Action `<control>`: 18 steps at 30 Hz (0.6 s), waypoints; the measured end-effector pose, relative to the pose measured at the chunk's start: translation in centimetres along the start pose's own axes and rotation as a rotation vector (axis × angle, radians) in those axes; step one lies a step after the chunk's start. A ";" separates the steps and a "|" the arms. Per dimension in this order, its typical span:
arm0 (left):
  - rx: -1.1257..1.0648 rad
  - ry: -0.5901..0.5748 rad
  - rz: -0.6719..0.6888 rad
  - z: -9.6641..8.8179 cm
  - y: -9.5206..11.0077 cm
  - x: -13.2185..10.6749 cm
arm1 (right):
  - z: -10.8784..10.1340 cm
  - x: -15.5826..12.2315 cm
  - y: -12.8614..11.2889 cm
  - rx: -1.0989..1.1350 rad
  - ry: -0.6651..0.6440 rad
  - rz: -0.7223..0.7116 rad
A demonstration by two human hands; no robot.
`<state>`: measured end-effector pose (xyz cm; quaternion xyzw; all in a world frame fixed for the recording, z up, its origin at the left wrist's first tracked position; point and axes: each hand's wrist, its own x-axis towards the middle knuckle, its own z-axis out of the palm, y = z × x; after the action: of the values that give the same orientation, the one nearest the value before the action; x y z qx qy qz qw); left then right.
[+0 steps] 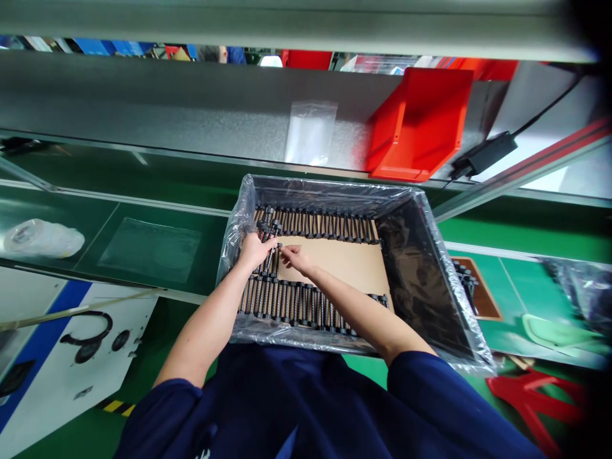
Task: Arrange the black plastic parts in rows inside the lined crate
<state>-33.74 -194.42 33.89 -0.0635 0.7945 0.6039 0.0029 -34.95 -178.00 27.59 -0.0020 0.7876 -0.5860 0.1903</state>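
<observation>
A black bin (411,255) lined with clear plastic film stands in front of me. Across its bottom lies a brown cardboard sheet (335,258). Black ribbed rods with knobbed ends form a far row (325,224) and a near row (296,303) on it. At the bin's left side, my left hand (257,250) is closed around several black rods (268,228). My right hand (296,258) is beside it, thumb and fingers pinched at the end of one rod (276,260). The fingers partly hide these rods.
An orange-brown tray (485,299) with more black rods is right of the bin. A red bin (425,127) and a clear bag (312,132) lie on the shelf behind. Left on the green bench are a plastic roll (43,238) and a clear sheet (150,248). A red stool (535,398) stands low right.
</observation>
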 end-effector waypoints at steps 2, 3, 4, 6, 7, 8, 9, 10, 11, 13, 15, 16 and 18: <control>0.038 -0.052 0.050 0.1 0.3 -0.2 | 0.1 -1.0 -1.7 0.345 -0.046 -0.022; 0.061 -0.082 0.072 0.1 0.5 -0.4 | 0.3 -1.5 -2.5 0.480 -0.064 -0.029; 0.072 -0.107 0.082 0.1 0.7 -0.5 | 0.5 -1.9 -3.2 0.561 -0.071 -0.031; 0.068 -0.150 0.085 0.3 1.2 -0.9 | 0.9 -2.3 -4.3 0.632 -0.056 -0.024; 0.049 -0.163 0.076 0.3 1.4 -1.0 | 0.8 -2.3 -4.6 0.645 -0.034 -0.020; 0.019 -0.172 0.062 0.4 1.6 -1.2 | 0.6 -2.2 -4.7 0.646 -0.003 -0.022; -0.014 -0.173 0.045 0.5 1.7 -1.2 | 0.1 -1.9 -4.7 0.634 0.041 -0.035; -0.042 -0.163 0.026 0.6 1.7 -1.3 | -0.5 -1.5 -4.5 0.600 0.096 -0.065; -0.061 -0.142 0.002 0.7 1.7 -1.3 | -1.3 -1.1 -4.1 0.537 0.160 -0.110; -0.074 -0.073 -0.056 0.8 1.6 -1.1 | -3.0 -0.1 -3.0 0.295 0.262 -0.233; -0.074 -0.019 -0.111 0.8 1.4 -0.8 | -4.2 0.6 -1.3 -0.065 0.263 -0.367; -0.078 -0.006 -0.131 0.8 1.3 -0.7 | -4.5 0.9 -0.3 -0.257 0.212 -0.422; -0.080 0.004 -0.135 0.7 1.2 -0.6 | -4.4 1.1 1.8 -0.598 0.047 -0.508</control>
<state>-33.37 -193.35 34.90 -0.1184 0.7637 0.6334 0.0396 -36.96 -173.61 26.70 -0.2387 0.9021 -0.3592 0.0123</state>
